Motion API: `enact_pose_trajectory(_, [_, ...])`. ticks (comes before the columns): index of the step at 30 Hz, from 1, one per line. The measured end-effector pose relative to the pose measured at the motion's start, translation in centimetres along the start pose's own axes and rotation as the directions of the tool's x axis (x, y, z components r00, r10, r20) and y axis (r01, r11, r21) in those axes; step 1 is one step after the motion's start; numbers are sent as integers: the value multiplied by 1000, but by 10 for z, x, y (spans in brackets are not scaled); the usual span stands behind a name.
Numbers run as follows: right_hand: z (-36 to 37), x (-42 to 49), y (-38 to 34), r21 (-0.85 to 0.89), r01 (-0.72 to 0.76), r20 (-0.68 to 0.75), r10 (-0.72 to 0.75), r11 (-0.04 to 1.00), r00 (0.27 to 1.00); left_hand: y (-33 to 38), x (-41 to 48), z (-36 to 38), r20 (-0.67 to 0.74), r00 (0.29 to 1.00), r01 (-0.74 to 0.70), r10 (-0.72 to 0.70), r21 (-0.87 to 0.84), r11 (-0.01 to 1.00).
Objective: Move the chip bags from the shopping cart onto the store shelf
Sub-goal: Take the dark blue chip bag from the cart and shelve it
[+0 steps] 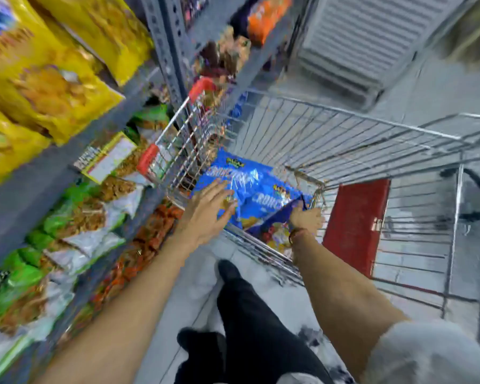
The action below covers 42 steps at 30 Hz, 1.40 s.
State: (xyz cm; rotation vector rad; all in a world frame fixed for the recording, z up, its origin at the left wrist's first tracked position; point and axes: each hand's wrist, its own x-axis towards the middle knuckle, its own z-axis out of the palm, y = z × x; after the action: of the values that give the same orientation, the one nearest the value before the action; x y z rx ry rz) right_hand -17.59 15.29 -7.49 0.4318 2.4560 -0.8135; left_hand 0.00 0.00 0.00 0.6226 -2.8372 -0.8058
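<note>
Blue chip bags (250,187) lie in the wire shopping cart (344,139), near its left front corner. My left hand (208,209) reaches over the cart's rim with fingers spread, touching the left edge of a blue bag. Further right, my right hand (306,217) is closed on the corner of a darker blue bag (272,231) that lies lower in the cart. The store shelf (39,173) runs along the left, stocked with yellow chip bags (45,79) on top and green and white bags (75,217) below. The frame is blurred.
A red child-seat flap (355,225) stands in the cart at the right. Red corner bumpers (147,159) mark the cart's rim beside the shelf. A price label (106,159) hangs on the shelf edge. My dark trouser legs and shoes (233,300) stand on the grey floor.
</note>
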Motion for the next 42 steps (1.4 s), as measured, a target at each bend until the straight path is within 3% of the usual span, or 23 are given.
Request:
enact_pose_trajectory(2, [-5, 5, 9, 101, -158, 149, 142, 982, 979, 0, 0, 5, -31, 999, -33, 35, 60, 998])
enact_pose_trajectory(6, [-9, 19, 32, 278, -354, 386, 234, 893, 892, 0, -3, 13, -82, 995, -40, 51, 131, 991])
enact_pose_trajectory(12, [-1, 44, 46, 62, -344, 544, 258, 937, 799, -2, -3, 23, -138, 990, 0, 16, 116, 993])
enact_pose_trajectory(15, [11, 52, 42, 112, -352, 548, 237, 929, 802, -5, -1, 26, -163, 986, -12, 33, 130, 991])
enact_pose_trajectory(22, [37, 41, 19, 309, -285, 413, 142, 908, 899, -7, -2, 26, -132, 991, -18, 36, 134, 991])
enact_pose_trajectory(27, [39, 46, 17, 326, -91, 285, -6, 941, 958, -8, -4, 28, -125, 992, 0, 17, 137, 991])
enact_pose_trajectory(32, [34, 38, 4, 283, 47, 290, -132, 958, 948, -9, -6, 29, -122, 992, 31, -12, 153, 988])
enact_pose_trajectory(36, [30, 22, -15, 337, 118, 262, -214, 934, 941, -7, -7, 25, -32, 998, 66, -61, 174, 983])
enact_pose_trajectory(40, [16, 0, -43, 479, 241, 178, -362, 844, 915, -5, -5, 8, 72, 993, 85, -91, 88, 993])
enact_pose_trajectory(42, [5, -14, -63, 556, 309, 130, -448, 772, 885, -3, -6, -8, 39, 997, 62, -66, 91, 994])
